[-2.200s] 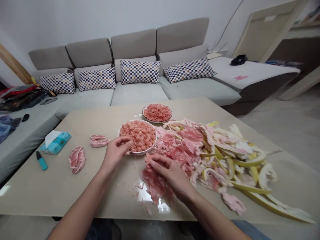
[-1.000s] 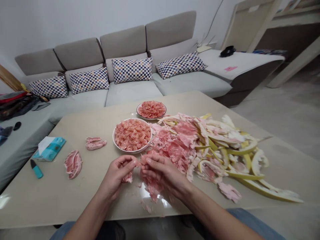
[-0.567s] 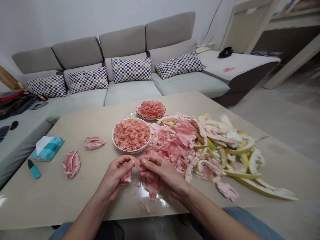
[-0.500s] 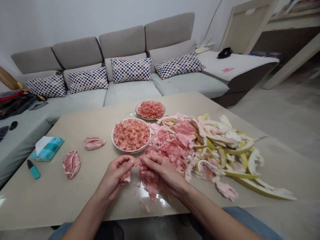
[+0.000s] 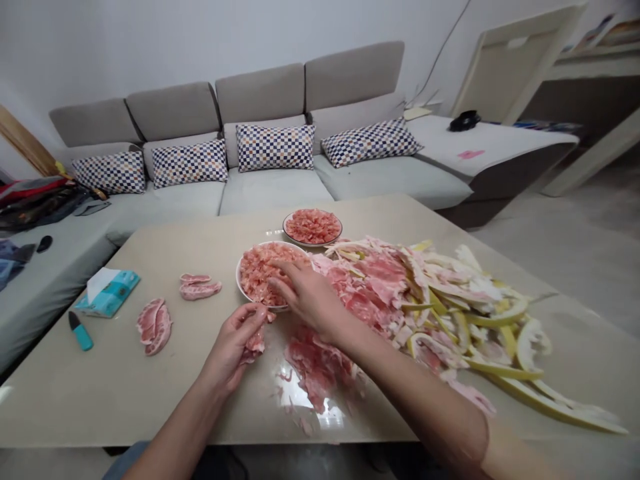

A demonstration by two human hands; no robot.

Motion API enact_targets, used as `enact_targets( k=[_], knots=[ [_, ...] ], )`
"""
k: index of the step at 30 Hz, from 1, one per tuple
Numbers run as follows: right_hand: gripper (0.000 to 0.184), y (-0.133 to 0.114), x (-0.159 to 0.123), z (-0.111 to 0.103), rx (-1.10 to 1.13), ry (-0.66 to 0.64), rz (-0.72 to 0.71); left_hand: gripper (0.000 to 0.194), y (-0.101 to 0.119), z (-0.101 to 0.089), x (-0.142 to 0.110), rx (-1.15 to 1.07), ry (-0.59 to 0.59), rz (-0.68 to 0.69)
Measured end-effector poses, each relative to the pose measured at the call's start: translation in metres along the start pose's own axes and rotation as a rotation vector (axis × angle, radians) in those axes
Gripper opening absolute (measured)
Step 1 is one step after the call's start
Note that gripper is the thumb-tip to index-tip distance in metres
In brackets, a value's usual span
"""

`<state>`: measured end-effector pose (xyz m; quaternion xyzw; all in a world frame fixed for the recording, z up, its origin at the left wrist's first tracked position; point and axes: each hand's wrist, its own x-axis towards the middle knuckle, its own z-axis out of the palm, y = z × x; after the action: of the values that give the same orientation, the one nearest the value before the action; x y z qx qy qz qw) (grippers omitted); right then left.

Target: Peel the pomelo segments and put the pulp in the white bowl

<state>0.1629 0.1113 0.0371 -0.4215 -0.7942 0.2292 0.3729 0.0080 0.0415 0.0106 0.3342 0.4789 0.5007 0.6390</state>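
Note:
My left hand (image 5: 241, 345) is closed around a partly peeled pomelo segment (image 5: 255, 343), whose pink flesh shows past the fingers. Over the near right side of a white bowl (image 5: 239, 283) is my right hand (image 5: 307, 297), its fingers stretched out and apart above the pomelo flesh (image 5: 260, 270) heaped inside. I see nothing held in it, though its palm side is hidden. Below my right forearm lies a pile of pink pomelo membranes (image 5: 315, 370). Two groups of unpeeled pomelo segments (image 5: 154, 327) lie on the left.
A dark-rimmed plate (image 5: 286, 230) of pomelo flesh stands behind the bowl. Pomelo rind (image 5: 530, 393) and membrane cover the table's right side. At the left are a tissue pack (image 5: 115, 297) and a teal-handled knife (image 5: 81, 333). A sofa (image 5: 270, 187) runs behind the table (image 5: 165, 400).
My right hand has left my left hand, moving up and forward over the bowl, and its fingers have spread. My left hand still holds the segment. The camera view has shifted slightly.

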Motion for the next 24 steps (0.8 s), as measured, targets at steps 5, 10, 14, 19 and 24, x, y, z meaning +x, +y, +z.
enact_targets(
  k=[5, 10, 14, 19, 24],
  knots=[
    [0.021, -0.019, -0.045, 0.0, 0.015, -0.036, -0.104, 0.028, 0.0, 0.004, -0.007, -0.008, 0.055, 0.05],
    [0.02, -0.02, -0.075, 0.002, -0.088, 0.051, -0.099, 0.023, -0.006, 0.018, -0.018, 0.074, 0.068, 0.172],
    [0.02, -0.016, -0.078, -0.001, -0.207, 0.128, -0.182, 0.025, -0.013, 0.023, -0.021, 0.197, 0.065, 0.208],
    [0.023, -0.01, -0.081, -0.001, -0.456, 0.22, -0.309, 0.026, -0.02, 0.024, -0.02, 0.374, 0.106, 0.228],
    [0.021, -0.003, -0.079, 0.0, -0.476, 0.227, -0.302, 0.027, -0.024, 0.025, -0.02, 0.428, 0.122, 0.233]
  ],
)
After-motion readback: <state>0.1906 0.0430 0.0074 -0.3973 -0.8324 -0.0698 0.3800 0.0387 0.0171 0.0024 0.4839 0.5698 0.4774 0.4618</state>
